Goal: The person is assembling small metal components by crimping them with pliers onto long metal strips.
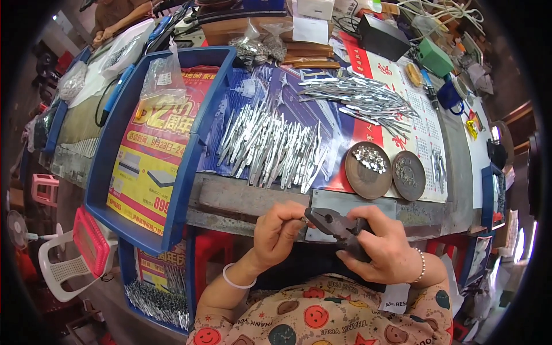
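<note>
My right hand (384, 244) grips dark pliers (336, 225), their jaws pointing left, over the near edge of the workbench. Close to the jaw tip, my left hand (275, 233) pinches a tiny metal piece (304, 219); its exact shape is too small to tell. Beyond my hands lies a spread of flat, narrow metal strips (270, 149), roughly side by side. A second pile of metal strips (359, 98) lies farther back to the right. Two round brown dishes stand right of centre: the larger dish (363, 188) holds small shiny discs, the smaller dish (411, 193) tiny metal bits.
A blue tray (194, 152) lined with a printed sheet stands at left, a clear plastic bag (164, 77) in it. Below it, a blue crate (127, 265) holds many metal pieces. A blue mug (449, 96), black box (384, 37) and green box (435, 57) stand back right.
</note>
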`<state>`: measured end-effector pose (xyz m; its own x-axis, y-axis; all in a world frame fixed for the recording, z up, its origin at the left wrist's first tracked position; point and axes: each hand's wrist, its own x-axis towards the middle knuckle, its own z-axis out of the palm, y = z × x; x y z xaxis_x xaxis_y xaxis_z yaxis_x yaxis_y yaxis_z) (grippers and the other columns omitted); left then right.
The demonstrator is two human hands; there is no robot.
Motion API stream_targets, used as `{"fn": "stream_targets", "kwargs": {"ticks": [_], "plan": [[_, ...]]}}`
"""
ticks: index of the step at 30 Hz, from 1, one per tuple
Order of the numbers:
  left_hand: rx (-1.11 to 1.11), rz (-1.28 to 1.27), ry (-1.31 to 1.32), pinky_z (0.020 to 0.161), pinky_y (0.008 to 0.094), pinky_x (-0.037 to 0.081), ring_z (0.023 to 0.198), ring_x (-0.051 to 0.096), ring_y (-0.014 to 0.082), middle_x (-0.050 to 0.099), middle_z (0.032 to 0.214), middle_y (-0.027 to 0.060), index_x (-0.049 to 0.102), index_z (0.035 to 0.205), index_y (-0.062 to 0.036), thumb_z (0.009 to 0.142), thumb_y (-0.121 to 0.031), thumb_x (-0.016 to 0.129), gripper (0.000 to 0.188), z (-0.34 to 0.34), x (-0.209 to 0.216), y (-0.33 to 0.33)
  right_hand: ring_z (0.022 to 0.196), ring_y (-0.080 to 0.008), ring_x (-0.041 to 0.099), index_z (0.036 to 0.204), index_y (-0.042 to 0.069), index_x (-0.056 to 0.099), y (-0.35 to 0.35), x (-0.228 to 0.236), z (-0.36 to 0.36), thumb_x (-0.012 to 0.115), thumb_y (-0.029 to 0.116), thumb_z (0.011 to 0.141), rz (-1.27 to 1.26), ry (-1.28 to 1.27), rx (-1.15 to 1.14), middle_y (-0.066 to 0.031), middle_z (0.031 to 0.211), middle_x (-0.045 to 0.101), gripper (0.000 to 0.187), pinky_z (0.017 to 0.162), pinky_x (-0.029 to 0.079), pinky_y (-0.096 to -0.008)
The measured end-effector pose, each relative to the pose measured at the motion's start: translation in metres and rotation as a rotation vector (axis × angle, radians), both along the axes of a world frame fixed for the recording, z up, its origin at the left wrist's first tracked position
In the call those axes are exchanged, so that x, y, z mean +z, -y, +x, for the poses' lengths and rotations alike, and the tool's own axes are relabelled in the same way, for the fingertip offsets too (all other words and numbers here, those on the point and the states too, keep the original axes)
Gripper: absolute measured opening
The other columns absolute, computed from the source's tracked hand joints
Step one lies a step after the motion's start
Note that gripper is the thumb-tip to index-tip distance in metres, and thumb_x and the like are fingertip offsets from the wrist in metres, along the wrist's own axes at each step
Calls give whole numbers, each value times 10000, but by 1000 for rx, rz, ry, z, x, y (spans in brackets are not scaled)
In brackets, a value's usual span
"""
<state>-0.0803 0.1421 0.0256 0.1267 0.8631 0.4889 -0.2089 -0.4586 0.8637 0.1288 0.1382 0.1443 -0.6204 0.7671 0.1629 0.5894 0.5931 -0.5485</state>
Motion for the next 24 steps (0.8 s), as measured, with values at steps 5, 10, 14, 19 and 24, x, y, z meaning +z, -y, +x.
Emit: {"fn": "stream_targets", "kwargs": {"ticks": [5,10,14,19,24], "plan": [[-81,-9,110,701,248,502,767,630,159,650,951,151,542,1074,7,986,-76,509,126,2,-7,2,673,-213,542,833,15,637,-2,22,3,776,144,553,323,-91,116,-153,1017,566,338,472,404,-301],[-86,-79,-14,669,262,488,737,619,182,647,891,137,538,1044,6,984,-147,538,164,-2,-12,6,777,-219,560,857,56,653,-3,19,-5,772,184,580,61,218,72,-102,1006,524,328,503,449,-331],[-68,31,36,638,265,478,689,605,178,644,866,122,545,1030,3,976,-129,546,143,5,-19,0,788,-252,597,873,29,636,2,32,0,776,185,623,183,55,70,-129,1016,537,326,546,489,-332],[-33,-55,-52,628,242,482,717,594,116,640,893,112,529,1037,11,956,-5,502,87,-2,6,5,703,-285,600,802,17,616,0,19,4,775,166,679,-40,167,44,-147,988,537,251,551,494,-348],[-150,-441,365,627,243,472,674,560,133,592,835,108,523,1051,-6,1000,-109,507,116,2,13,29,783,-270,606,912,16,648,17,7,24,761,227,745,-179,132,20,-131,1007,525,292,607,511,-372]]}}
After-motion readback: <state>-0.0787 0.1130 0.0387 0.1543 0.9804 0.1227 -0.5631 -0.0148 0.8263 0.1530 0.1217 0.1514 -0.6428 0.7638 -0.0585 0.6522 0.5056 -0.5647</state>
